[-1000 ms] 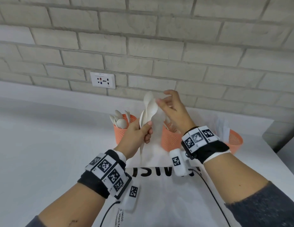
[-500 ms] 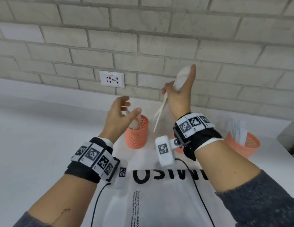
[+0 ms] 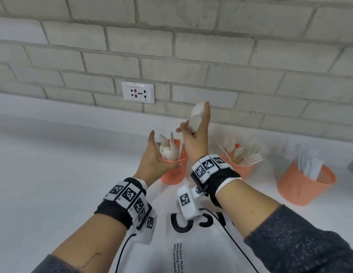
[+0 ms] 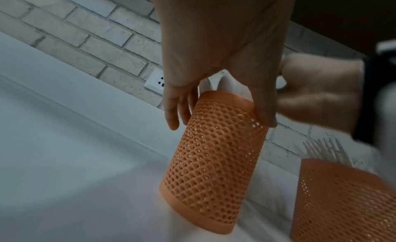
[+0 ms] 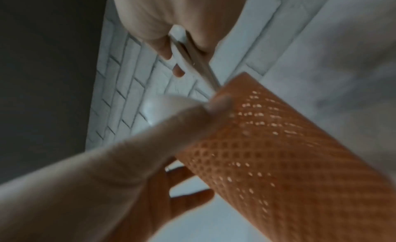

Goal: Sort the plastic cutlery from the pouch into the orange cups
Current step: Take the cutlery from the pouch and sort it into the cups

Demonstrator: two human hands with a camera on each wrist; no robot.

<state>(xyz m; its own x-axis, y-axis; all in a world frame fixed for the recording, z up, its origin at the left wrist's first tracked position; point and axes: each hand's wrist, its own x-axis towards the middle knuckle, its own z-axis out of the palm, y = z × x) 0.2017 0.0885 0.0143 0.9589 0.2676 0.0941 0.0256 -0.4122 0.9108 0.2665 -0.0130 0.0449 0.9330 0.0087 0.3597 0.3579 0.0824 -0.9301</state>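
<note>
Three orange mesh cups stand in a row near the wall. The left cup [image 3: 174, 174] [image 4: 214, 161] has several white spoons [image 3: 167, 150] in it. My left hand [image 3: 158, 152] [image 4: 216, 120] holds this cup at the rim, thumb on one side and fingers on the other. Just above the cup, my right hand [image 3: 193, 125] [image 5: 184, 55] grips a bunch of white spoons [image 3: 197, 117] with the bowls up. Their handles [image 5: 199, 64] point down at the cup's rim [image 5: 240, 79]. The white pouch [image 3: 191, 249] with black lettering lies flat in front of me.
The middle cup [image 3: 240, 170] holds white forks and the right cup [image 3: 301, 186] holds white knives. A brick wall with a socket plate [image 3: 137, 92] runs behind the cups. White tabletop [image 3: 53, 164] spreads out to the left.
My left hand let go of the spoon bunch and moved to the left cup's rim. My right hand took the spoons and brought them over that cup.
</note>
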